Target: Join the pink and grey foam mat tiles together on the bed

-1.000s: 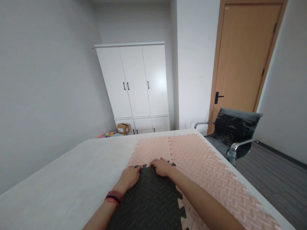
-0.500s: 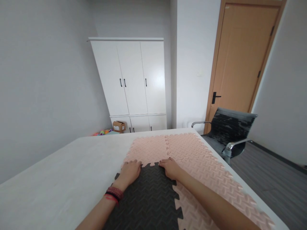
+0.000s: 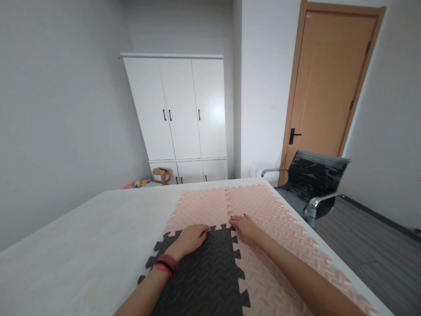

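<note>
White bench carrying pink foam mats, far and right; black foam mat interlocked at their near left. Left hand lies flat, open, on the black mat's far edge; right hand, open, presses the pink mat alongside.

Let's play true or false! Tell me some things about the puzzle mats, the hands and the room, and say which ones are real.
1. The left hand lies flat on the black mat. True.
2. The right hand holds a cup. False: it holds nothing and rests open on the pink mat, at the black mat's corner.
3. The mats lie on a white table. True.
4. The wooden door stands wide open. False: it is shut.
5. A black chair stands beside the table. True.
6. The wardrobe is red. False: it is white.
</note>
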The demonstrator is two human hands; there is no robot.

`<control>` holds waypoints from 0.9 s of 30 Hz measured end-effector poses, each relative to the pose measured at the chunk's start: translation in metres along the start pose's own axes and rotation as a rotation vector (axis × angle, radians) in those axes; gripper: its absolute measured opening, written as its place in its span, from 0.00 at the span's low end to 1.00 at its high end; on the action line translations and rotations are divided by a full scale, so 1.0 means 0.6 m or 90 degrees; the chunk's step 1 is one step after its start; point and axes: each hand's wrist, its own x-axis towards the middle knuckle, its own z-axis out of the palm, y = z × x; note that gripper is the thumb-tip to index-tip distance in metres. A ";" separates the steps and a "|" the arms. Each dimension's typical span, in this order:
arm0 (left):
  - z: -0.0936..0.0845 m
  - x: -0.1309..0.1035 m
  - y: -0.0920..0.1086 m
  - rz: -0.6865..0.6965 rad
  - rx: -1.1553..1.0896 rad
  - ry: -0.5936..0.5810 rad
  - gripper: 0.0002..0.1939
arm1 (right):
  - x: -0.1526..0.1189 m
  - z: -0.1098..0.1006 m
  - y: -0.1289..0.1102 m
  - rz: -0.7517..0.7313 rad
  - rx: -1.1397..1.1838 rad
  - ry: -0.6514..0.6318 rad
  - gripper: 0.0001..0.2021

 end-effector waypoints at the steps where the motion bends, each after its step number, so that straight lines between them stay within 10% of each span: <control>1: -0.001 0.004 0.010 -0.003 0.017 0.004 0.21 | -0.001 0.002 0.001 -0.001 -0.003 -0.004 0.19; 9: 0.021 0.023 0.111 -0.050 0.158 0.008 0.26 | 0.004 -0.001 -0.002 -0.003 -0.025 -0.011 0.19; 27: -0.002 0.030 0.117 -0.048 0.163 -0.042 0.27 | 0.101 0.007 0.026 0.036 -0.145 -0.049 0.16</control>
